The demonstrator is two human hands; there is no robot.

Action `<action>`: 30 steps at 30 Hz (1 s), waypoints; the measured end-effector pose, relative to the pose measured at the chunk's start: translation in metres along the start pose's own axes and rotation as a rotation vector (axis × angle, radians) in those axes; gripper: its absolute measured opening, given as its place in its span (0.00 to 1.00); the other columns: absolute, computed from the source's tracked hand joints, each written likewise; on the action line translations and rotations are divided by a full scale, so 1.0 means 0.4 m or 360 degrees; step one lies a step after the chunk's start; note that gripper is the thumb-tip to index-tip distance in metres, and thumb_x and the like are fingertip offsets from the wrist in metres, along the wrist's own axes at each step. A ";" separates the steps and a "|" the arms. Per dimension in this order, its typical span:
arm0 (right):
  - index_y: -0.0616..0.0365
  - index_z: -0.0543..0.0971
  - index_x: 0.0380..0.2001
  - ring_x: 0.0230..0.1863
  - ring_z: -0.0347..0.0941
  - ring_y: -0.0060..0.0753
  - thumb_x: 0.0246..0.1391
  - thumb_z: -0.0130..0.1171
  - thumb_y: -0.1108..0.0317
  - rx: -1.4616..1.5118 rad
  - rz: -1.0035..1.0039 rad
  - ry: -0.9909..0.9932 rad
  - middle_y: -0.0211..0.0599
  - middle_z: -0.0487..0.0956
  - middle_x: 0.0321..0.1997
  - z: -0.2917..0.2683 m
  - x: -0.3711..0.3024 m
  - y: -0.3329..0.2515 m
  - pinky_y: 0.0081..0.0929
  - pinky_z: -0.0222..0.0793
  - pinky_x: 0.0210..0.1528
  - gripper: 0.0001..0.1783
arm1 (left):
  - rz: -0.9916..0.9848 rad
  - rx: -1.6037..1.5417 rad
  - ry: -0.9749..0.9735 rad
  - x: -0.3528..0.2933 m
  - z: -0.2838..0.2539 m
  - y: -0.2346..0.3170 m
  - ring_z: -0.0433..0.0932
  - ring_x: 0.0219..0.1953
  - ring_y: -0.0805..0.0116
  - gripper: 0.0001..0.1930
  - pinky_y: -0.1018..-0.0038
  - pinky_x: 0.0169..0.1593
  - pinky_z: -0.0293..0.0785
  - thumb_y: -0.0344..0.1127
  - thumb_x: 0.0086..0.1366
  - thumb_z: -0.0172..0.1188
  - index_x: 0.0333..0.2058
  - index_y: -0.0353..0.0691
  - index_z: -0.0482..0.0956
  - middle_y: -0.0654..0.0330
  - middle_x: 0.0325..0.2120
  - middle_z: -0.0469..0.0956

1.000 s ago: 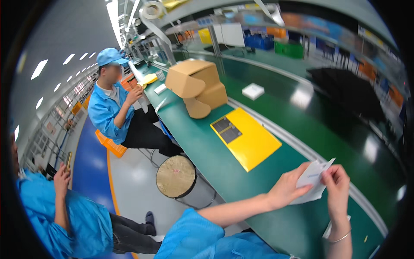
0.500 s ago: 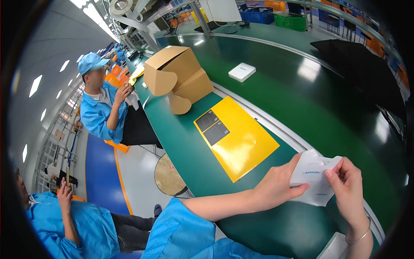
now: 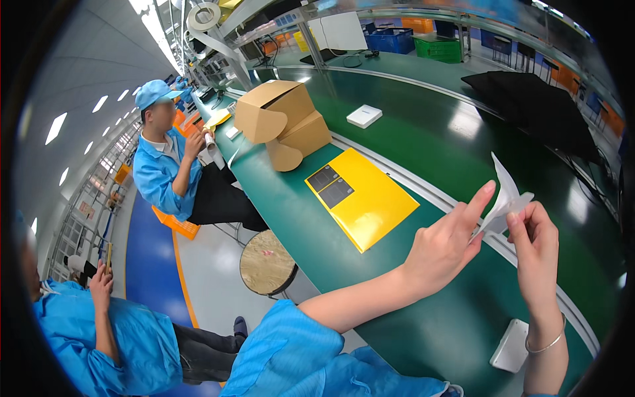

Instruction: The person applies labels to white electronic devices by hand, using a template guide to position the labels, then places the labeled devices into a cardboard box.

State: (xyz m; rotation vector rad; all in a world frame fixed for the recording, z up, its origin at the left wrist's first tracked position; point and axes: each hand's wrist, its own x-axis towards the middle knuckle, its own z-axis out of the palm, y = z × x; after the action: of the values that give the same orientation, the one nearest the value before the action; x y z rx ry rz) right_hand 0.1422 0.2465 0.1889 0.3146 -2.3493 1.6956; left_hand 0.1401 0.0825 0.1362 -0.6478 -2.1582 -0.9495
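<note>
A folded white paper piece (image 3: 501,197) is between my two hands above the right part of the green bench, turned nearly edge-on with one flap standing up. My right hand (image 3: 539,248) pinches its right side between thumb and fingers; a thin bracelet circles that wrist. At the paper's lower left edge, my left hand (image 3: 442,250) holds on with its thumb and lower fingers while the index finger stretches upward. Below, near my right wrist, lies a flat white device (image 3: 510,346) with rounded corners. The yellow sheet (image 3: 370,210) with dark printed panels rests left of my hands.
An open brown carton (image 3: 294,116) stands on the green bench (image 3: 264,192) beyond the yellow sheet. Across the metal rail, a white square box (image 3: 364,116) sits on the dark green surface. Two people in blue are at the left, near a round stool (image 3: 267,263).
The paper has turned from face-on to nearly edge-on, and its flap has risen. My left index finger has lifted and straightened. The view has shifted, uncovering more of the white device.
</note>
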 end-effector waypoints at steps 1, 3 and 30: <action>0.61 0.68 0.25 0.26 0.58 0.14 0.60 0.55 0.70 0.0037 0.0021 0.0078 0.23 0.67 0.22 -0.017 -0.011 -0.002 0.17 0.57 0.29 0.11 | 0.0064 0.0023 -0.0010 0.007 0.013 0.020 0.81 0.40 0.53 0.40 0.66 0.38 0.79 0.22 0.50 0.66 0.62 0.32 0.58 0.48 0.57 0.70; 0.60 0.69 0.26 0.26 0.58 0.13 0.61 0.55 0.69 0.0011 0.0013 0.0062 0.23 0.67 0.22 -0.027 -0.025 0.000 0.16 0.56 0.28 0.11 | 0.0282 0.0244 0.0246 0.024 0.019 0.031 0.74 0.25 0.68 0.41 0.74 0.25 0.75 0.26 0.53 0.62 0.66 0.40 0.57 0.61 0.24 0.65; 0.62 0.72 0.33 0.33 0.66 0.14 0.60 0.59 0.68 -0.0093 0.0353 0.0297 0.24 0.73 0.31 -0.496 -0.457 0.220 0.14 0.63 0.37 0.09 | 0.0118 -0.0262 -0.1427 -0.201 0.212 0.242 0.62 0.60 0.51 0.57 0.60 0.63 0.56 0.45 0.41 0.78 0.65 0.37 0.52 0.49 0.60 0.62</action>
State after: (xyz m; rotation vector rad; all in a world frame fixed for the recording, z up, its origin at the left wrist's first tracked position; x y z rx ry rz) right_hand 0.3009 0.4696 0.1144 -0.1149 -2.3596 1.6629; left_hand 0.2235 0.1941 0.0758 -1.4321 -2.7903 -0.8934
